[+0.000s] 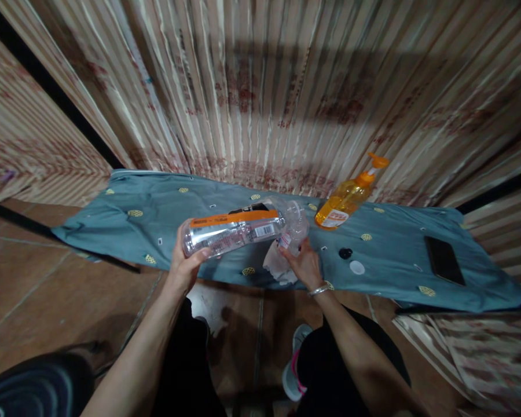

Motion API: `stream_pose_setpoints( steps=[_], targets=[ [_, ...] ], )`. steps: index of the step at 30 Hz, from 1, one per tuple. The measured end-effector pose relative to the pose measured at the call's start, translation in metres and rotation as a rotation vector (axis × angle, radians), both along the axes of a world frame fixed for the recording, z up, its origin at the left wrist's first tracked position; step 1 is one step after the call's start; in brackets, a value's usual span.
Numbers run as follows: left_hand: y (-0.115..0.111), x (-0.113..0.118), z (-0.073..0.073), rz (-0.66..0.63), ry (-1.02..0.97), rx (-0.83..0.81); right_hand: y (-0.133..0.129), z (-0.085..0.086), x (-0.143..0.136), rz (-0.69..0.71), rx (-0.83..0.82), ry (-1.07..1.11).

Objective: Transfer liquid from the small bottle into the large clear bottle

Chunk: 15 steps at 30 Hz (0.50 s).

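My left hand (188, 260) is wrapped round the base end of a large clear plastic bottle (234, 229) with an orange and silver label. The bottle lies nearly level above the cloth, its other end pointing right. My right hand (303, 259), with a bracelet at the wrist, is closed round a smaller clear plastic bottle (296, 227) that meets the large bottle's right end; the exact contact is unclear. A pale crumpled cloth (279, 265) hangs or lies just beneath the right hand; whether that hand holds it too is unclear.
A pump bottle of orange liquid (341, 202) stands behind and right on the teal cloth-covered table (125, 226). A black cap (345, 253), a white round lid (356, 267) and a dark phone (444, 260) lie to the right. Pleated curtains hang behind; a dark round stool (39, 385) is lower left.
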<state>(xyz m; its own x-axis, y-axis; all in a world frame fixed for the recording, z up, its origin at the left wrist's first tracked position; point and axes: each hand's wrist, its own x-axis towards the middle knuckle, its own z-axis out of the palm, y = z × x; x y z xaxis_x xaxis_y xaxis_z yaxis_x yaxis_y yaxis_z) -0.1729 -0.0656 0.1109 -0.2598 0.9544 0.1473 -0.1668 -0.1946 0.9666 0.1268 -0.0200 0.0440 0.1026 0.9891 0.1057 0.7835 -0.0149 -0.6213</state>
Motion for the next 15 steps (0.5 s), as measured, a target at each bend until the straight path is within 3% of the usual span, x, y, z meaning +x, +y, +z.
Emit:
stream_pose_setpoints(
  steps=[4,15],
  targets=[
    [-0.001,0.000,0.002,0.037,0.064,0.046,0.000,-0.002,0.002,0.005,0.013,0.007],
    [-0.007,0.008,0.013,0.022,0.009,0.039,0.000,-0.005,0.003,0.008,0.001,-0.010]
  ],
)
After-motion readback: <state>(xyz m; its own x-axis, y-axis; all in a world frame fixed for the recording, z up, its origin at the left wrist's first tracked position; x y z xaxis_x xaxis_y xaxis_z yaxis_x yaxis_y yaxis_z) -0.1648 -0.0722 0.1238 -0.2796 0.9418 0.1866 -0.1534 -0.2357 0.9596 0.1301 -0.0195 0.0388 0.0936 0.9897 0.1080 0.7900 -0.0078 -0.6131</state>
